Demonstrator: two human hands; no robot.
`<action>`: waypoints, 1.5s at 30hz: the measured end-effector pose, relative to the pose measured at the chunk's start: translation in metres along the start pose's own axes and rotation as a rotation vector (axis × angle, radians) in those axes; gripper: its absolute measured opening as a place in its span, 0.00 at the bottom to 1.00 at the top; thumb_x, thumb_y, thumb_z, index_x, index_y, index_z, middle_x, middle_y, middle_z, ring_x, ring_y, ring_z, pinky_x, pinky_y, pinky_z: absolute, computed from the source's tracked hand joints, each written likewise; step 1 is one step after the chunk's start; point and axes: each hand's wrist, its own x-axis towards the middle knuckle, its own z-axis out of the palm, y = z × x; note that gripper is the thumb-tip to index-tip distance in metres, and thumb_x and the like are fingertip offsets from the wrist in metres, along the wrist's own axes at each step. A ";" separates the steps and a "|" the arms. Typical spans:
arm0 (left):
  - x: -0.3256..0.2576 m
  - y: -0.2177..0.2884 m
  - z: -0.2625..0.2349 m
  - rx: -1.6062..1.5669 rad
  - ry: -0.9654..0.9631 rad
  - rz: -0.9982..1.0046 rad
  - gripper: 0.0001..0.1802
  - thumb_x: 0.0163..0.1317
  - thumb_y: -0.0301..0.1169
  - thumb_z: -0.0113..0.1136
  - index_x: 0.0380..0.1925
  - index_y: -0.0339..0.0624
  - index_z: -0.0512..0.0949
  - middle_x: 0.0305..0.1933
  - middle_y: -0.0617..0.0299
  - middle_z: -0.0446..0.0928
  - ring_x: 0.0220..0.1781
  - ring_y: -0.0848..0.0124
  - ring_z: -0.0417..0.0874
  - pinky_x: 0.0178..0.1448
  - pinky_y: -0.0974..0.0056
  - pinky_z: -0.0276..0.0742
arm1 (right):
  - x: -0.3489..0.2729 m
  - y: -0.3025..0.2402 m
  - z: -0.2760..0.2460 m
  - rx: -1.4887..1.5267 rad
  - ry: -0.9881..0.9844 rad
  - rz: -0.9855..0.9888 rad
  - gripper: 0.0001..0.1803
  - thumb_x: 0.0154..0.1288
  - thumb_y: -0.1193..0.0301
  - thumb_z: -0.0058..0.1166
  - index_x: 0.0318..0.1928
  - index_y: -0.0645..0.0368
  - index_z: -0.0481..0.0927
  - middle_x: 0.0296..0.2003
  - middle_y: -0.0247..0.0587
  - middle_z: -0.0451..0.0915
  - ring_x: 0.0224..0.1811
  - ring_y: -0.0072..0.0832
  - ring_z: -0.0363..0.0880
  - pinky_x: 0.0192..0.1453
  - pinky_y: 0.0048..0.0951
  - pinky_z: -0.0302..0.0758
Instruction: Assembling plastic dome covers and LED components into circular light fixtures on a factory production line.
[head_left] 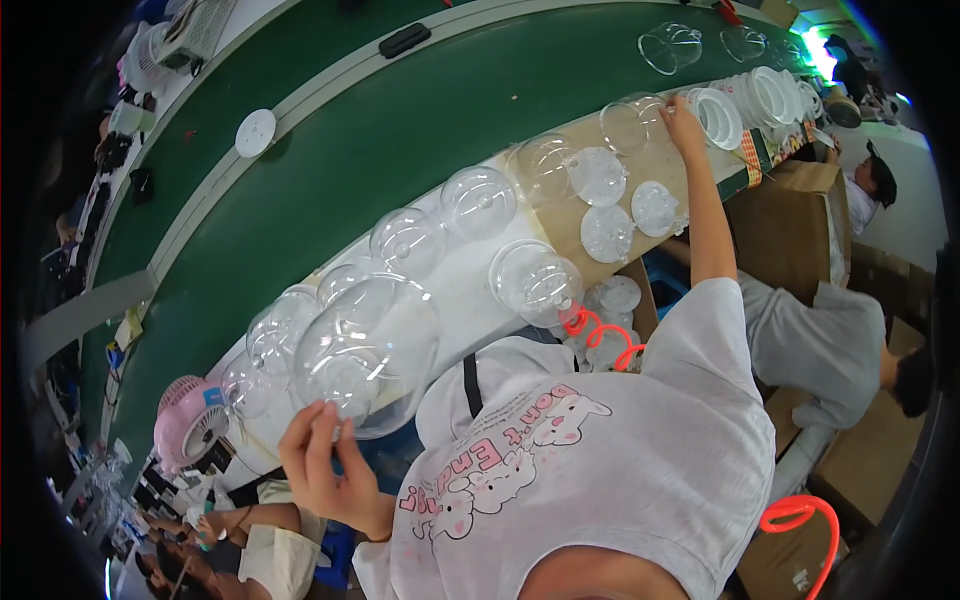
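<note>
My left hand [340, 470] is raised in front of the body at lower left. Its fingers pinch the small end of a large clear dome [400, 312], whose wide open rim tilts up and away. My right hand [682, 125] reaches far across the bench, its fingers closed at the edge of another clear dome [622, 127] there. Between the two hands, more clear domes [478, 203] stand along the bench, and a clear dome [530, 280] sits close to my body. Clear discs [607, 232] lie on the brown part of the bench, below the right hand's dome.
Stacked white rings [718, 118] line the bench beyond my right hand. A green conveyor belt [400, 120] runs behind, with a white disc [255, 133] at its far edge. A pink fan [190, 425] stands at left. A coiled red hose [600, 330] hangs near my body. Other people sit at both sides.
</note>
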 end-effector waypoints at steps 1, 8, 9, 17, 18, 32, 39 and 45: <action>-0.004 0.005 0.002 -0.027 -0.030 -0.009 0.13 0.45 0.14 0.60 0.33 0.34 0.79 0.38 0.53 0.75 0.35 0.64 0.77 0.33 0.68 0.74 | 0.003 0.001 0.001 0.004 -0.021 0.036 0.18 0.60 0.55 0.46 0.42 0.55 0.67 0.33 0.57 0.77 0.37 0.53 0.75 0.39 0.46 0.69; -0.042 0.011 0.032 -0.104 -0.244 -0.040 0.13 0.46 0.18 0.63 0.34 0.40 0.79 0.38 0.57 0.75 0.30 0.66 0.74 0.28 0.69 0.68 | 0.011 -0.013 0.002 -0.073 -0.079 0.081 0.16 0.62 0.56 0.42 0.43 0.54 0.65 0.34 0.56 0.77 0.37 0.53 0.75 0.38 0.50 0.70; -0.048 0.006 0.039 -0.099 -0.288 -0.020 0.12 0.46 0.19 0.63 0.34 0.40 0.79 0.38 0.56 0.75 0.30 0.66 0.74 0.29 0.69 0.69 | 0.010 -0.011 0.003 -0.072 -0.069 0.074 0.16 0.62 0.57 0.43 0.42 0.55 0.65 0.33 0.56 0.77 0.37 0.54 0.75 0.38 0.50 0.69; -0.103 -0.035 0.103 -0.146 -0.291 -0.099 0.10 0.50 0.20 0.60 0.34 0.39 0.78 0.38 0.56 0.74 0.32 0.64 0.75 0.32 0.67 0.71 | -0.009 -0.003 0.004 -0.007 0.027 0.019 0.14 0.61 0.60 0.45 0.41 0.55 0.66 0.32 0.56 0.77 0.35 0.54 0.75 0.37 0.50 0.69; -0.107 -0.042 0.112 -0.140 -0.268 -0.079 0.10 0.50 0.20 0.60 0.34 0.39 0.78 0.39 0.55 0.74 0.32 0.63 0.75 0.32 0.66 0.71 | -0.012 -0.003 0.003 0.002 0.033 0.005 0.14 0.61 0.60 0.45 0.41 0.55 0.66 0.31 0.55 0.77 0.35 0.54 0.75 0.37 0.50 0.69; -0.126 -0.082 0.166 -0.090 -0.277 -0.079 0.11 0.52 0.20 0.58 0.37 0.40 0.77 0.40 0.55 0.73 0.38 0.61 0.76 0.35 0.65 0.73 | -0.025 -0.008 -0.005 -0.083 -0.003 0.086 0.21 0.59 0.50 0.44 0.44 0.52 0.68 0.31 0.56 0.78 0.34 0.52 0.76 0.37 0.48 0.71; -0.120 -0.088 0.170 -0.112 -0.212 -0.116 0.11 0.52 0.21 0.59 0.37 0.41 0.78 0.41 0.57 0.74 0.33 0.67 0.76 0.31 0.70 0.73 | -0.039 -0.016 -0.019 -0.118 0.076 0.183 0.27 0.57 0.46 0.45 0.49 0.53 0.68 0.30 0.56 0.78 0.37 0.50 0.77 0.40 0.46 0.72; -0.128 -0.083 0.170 -0.141 -0.237 -0.113 0.10 0.52 0.22 0.58 0.36 0.39 0.78 0.40 0.56 0.74 0.34 0.63 0.76 0.34 0.65 0.72 | -0.092 -0.090 -0.032 0.003 -0.176 0.019 0.29 0.52 0.46 0.51 0.46 0.57 0.71 0.32 0.52 0.79 0.37 0.46 0.78 0.41 0.42 0.72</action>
